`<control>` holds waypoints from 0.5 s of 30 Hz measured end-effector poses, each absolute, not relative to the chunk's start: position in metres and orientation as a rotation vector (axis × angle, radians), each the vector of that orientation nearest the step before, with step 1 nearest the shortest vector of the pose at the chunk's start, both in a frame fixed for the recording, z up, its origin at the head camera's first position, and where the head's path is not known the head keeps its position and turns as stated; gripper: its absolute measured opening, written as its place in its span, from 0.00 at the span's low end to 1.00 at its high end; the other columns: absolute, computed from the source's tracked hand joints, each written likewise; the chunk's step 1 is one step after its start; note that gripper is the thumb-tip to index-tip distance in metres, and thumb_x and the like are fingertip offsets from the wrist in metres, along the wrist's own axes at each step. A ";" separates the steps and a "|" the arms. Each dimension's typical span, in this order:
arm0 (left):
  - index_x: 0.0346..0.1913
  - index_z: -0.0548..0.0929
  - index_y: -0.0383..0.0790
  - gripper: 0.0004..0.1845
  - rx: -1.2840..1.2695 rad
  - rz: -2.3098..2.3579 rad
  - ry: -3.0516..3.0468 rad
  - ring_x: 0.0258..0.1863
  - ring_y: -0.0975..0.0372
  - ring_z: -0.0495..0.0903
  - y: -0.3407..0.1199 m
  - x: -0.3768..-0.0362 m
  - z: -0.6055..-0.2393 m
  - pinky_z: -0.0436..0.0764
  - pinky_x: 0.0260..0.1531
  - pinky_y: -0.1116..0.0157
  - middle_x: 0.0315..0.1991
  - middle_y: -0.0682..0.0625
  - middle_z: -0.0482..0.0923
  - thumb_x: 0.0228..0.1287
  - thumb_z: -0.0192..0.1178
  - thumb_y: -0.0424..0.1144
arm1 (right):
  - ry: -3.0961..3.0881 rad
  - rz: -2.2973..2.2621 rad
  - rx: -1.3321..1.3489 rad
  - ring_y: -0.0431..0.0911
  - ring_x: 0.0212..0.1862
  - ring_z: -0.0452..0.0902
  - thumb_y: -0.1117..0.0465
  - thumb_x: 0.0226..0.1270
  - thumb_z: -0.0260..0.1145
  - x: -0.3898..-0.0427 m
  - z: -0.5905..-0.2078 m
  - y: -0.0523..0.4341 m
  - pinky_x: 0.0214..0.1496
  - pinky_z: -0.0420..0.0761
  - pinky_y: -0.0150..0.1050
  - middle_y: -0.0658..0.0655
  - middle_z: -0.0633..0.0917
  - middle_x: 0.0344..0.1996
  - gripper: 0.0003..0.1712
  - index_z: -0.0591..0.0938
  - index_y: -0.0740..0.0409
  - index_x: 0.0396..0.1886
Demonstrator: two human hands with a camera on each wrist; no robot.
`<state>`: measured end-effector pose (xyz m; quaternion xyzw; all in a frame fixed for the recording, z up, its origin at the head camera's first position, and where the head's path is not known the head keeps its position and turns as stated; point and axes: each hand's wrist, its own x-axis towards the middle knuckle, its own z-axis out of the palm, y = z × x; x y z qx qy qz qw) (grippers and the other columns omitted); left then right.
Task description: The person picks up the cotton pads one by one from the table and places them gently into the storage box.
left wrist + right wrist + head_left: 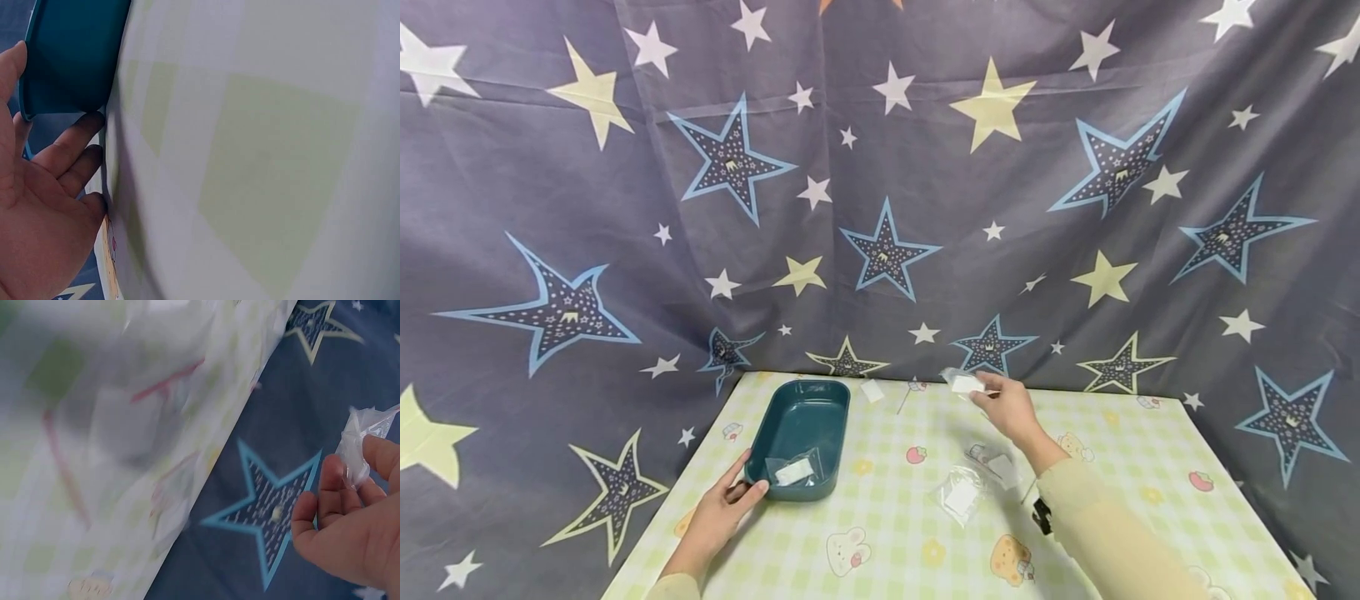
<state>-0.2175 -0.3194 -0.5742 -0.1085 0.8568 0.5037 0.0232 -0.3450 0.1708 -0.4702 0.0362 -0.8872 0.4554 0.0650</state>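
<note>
Clear plastic packet (964, 383) pinched in right hand (1011, 410) fingertips, raised over far table (1150, 533) edge. Left hand (724, 510) fingers relaxed, touching near end of teal tray (831, 400). One packet inside tray (795, 472), two on checked cloth (960, 495).

One teal tray (801, 417) stands on the bench (1150, 467). Five clear packets show: one in the tray (795, 472), one pinched in the right hand (964, 383), two lying together mid-bench (961, 497) (1002, 467), and one at the far edge (872, 391). Two hands are in view, left (722, 512) and right (1009, 408).
</note>
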 end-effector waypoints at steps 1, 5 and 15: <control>0.88 0.53 0.61 0.49 -0.334 1.555 2.659 0.78 0.40 0.69 -0.319 -0.218 -0.574 0.80 0.70 0.47 0.76 0.27 0.68 0.73 0.66 0.64 | -2.669 1.383 0.123 0.62 0.58 0.87 0.60 0.76 0.70 -0.345 -0.470 0.164 0.55 0.90 0.52 0.70 0.86 0.64 0.28 0.80 0.60 0.73; 0.88 0.53 0.62 0.49 -0.343 1.536 2.671 0.78 0.40 0.69 -0.319 -0.218 -0.574 0.80 0.70 0.46 0.76 0.27 0.69 0.72 0.65 0.65 | -2.640 1.417 0.171 0.60 0.55 0.89 0.61 0.74 0.72 -0.344 -0.472 0.135 0.54 0.90 0.50 0.68 0.88 0.61 0.28 0.82 0.59 0.71; 0.88 0.53 0.63 0.49 -0.348 1.543 2.655 0.78 0.39 0.69 -0.319 -0.216 -0.574 0.80 0.70 0.46 0.77 0.27 0.67 0.72 0.65 0.65 | -2.598 1.553 0.278 0.57 0.53 0.89 0.61 0.74 0.72 -0.336 -0.472 0.071 0.52 0.91 0.48 0.64 0.88 0.63 0.27 0.84 0.55 0.71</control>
